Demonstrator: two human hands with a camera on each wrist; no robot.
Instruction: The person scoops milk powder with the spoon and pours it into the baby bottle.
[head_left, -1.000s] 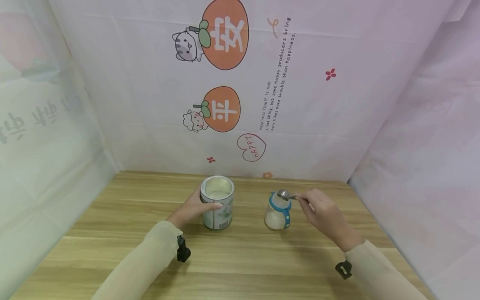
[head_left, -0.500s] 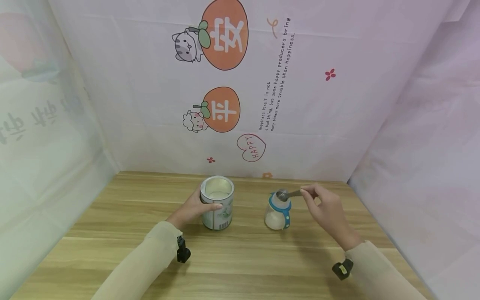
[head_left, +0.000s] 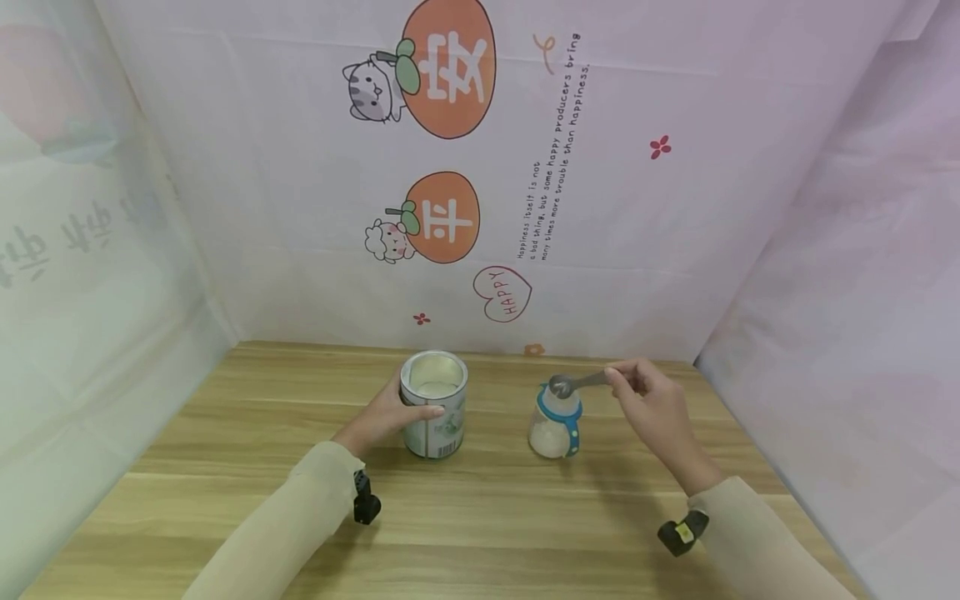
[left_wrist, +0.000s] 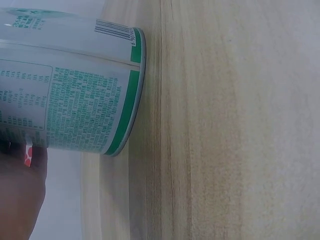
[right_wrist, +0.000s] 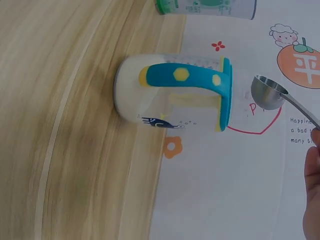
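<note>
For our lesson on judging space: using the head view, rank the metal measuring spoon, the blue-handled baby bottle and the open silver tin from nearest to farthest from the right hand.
1. Metal measuring spoon: pinched in the right hand.
2. Blue-handled baby bottle: just left of it, under the spoon bowl.
3. Open silver tin: farthest left, gripped by the left hand.

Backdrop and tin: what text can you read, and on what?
"HAPPY": red heart on the backdrop.
"Happiness itself is not a bad thing, but some happy producers bring many times more trouble than happiness.": slanted lines on the backdrop.
Tin: green print and barcode, too small to read.
</note>
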